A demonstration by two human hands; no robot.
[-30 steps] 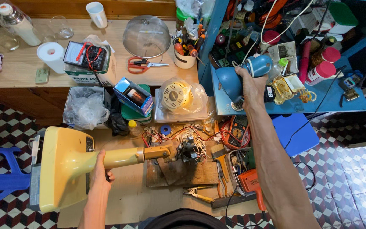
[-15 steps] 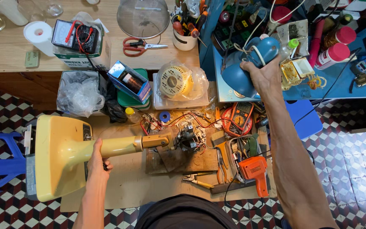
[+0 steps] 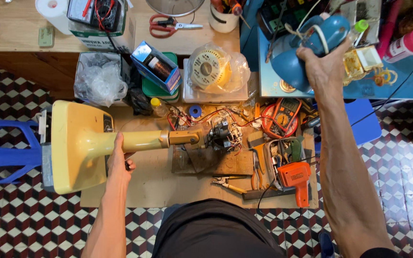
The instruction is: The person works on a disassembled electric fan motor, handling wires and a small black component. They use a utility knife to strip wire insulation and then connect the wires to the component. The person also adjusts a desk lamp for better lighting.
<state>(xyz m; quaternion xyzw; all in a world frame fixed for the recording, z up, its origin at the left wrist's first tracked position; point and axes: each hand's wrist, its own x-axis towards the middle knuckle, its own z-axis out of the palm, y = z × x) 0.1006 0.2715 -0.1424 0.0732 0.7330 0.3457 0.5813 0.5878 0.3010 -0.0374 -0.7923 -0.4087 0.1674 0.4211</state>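
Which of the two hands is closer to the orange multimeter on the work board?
The right. The right hand holds a blue motor housing just above the orange multimeter; the left hand grips the yellow fan stand, far to its left.

Single head-worn view, looking steeply down, at arm's length. Wooden bench [image 3: 20, 36] along 12 o'clock, tiled floor [image 3: 397, 157] at 3 and 9, wearer's lap at 6.

The right hand [image 3: 328, 64] has lifted the blue motor housing [image 3: 307, 48] off the blue shelf [image 3: 359, 88] and drawn it nearer the person, its white cord now looped over the top. The left hand [image 3: 120, 162] has slid slightly along the yellow fan stand [image 3: 80, 143] toward its base.
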